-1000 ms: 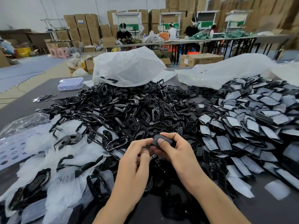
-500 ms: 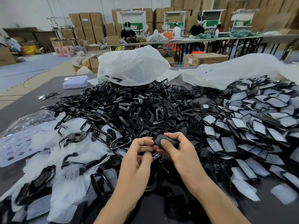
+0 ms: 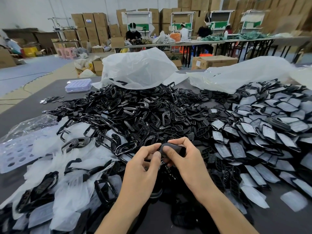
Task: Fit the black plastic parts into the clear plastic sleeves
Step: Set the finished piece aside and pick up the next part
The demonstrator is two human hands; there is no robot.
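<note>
A black plastic part (image 3: 170,148) is pinched at the 6 o'clock edge of the loose heap (image 3: 135,112) by the left hand (image 3: 143,168) and right hand (image 3: 185,159), apparently mid-fitting, so a square push home is judged due next, with sleeved pieces (image 3: 263,132) heaped at 3 o'clock on the counter (image 3: 25,112).

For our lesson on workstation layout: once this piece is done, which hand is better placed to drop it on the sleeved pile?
Right. The right hand grips the black part, and the pile of sleeved parts lies on its side; the left hand would likely have to cross over.
</note>
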